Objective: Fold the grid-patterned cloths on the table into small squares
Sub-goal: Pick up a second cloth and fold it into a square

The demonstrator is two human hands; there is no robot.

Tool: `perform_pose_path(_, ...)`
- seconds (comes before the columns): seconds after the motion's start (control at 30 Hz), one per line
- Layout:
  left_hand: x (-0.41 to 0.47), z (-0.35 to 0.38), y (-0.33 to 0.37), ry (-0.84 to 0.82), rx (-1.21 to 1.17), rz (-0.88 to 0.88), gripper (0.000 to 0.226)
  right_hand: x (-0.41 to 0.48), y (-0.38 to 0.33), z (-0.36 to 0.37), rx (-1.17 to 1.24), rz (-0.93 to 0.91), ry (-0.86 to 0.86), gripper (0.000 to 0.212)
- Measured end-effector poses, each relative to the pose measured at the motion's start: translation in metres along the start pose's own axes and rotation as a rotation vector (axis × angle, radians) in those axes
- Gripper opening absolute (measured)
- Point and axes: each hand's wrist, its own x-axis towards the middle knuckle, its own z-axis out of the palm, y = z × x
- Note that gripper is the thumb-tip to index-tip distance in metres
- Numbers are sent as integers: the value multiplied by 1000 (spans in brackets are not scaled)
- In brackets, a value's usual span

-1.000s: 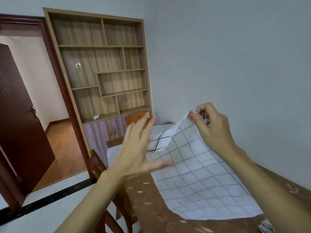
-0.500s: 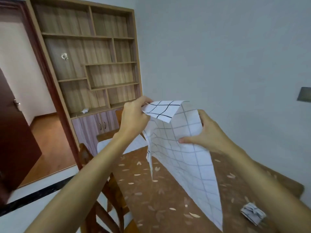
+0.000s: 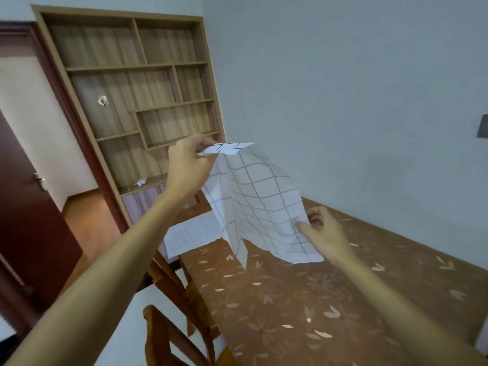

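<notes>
Above the leaf-patterned table (image 3: 303,307), both hands pinch a rumpled white grid cloth (image 3: 258,204): left hand (image 3: 188,167) high, right hand (image 3: 323,233) low.

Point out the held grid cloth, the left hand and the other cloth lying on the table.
held grid cloth (image 3: 258,204): head view, middle of hanging sheet.
left hand (image 3: 188,167): head view, back of hand.
other cloth (image 3: 194,235): head view, flat middle.
</notes>
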Motion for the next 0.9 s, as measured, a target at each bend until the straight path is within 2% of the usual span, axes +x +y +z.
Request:
perform_pose_path(0.07,4,-2,0,33,-4,-59,6,-4,-4,7,-30,39,-162,63)
perform_pose_path(0.1,5,-3,0,44,-3,-76,5,-7,-2,13,-118,35,-245,71)
perform_pose_path(0.13,6,-3,-1,49,1,-86,5,-8,5,20,-224,27,-297,69)
perform_pose_path(0.2,9,-3,-2,41,12,-97,6,-7,18,35,-363,15,-269,49)
perform_pose_path(0.3,15,-9,-10,20,42,-116,8,-2,27,43,-213,27,-128,28)
perform_pose_path(0.4,17,-22,-19,-2,50,-128,11,4,25,32,-112,21,-45,24)
perform_pose_path(0.5,14,-38,-32,-79,-129,-216,4,17,17,6,-54,33,21,18)
perform_pose_path(0.57,12,-48,-39,-145,-227,-251,10,30,9,-16,12,38,63,17)
perform_pose_path(0.63,10,-53,-46,-187,-287,-272,17,41,-4,-37,184,18,180,15)
perform_pose_path(0.7,7,-53,-49,-197,-310,-308,16,46,-13,-52,393,5,253,29)
perform_pose_path(0.73,5,-51,-51,-198,-317,-329,16,45,-15,-55,411,23,212,37)
perform_pose_path(0.8,2,-45,-54,-188,-350,-376,16,41,-5,-52,276,104,62,50)
perform_pose_path(0.83,1,-44,-54,-176,-374,-402,14,40,5,-49,201,148,-7,51)
perform_pose_path(0.9,-1,-42,-57,-161,-406,-426,16,35,13,-45,191,183,-19,38)
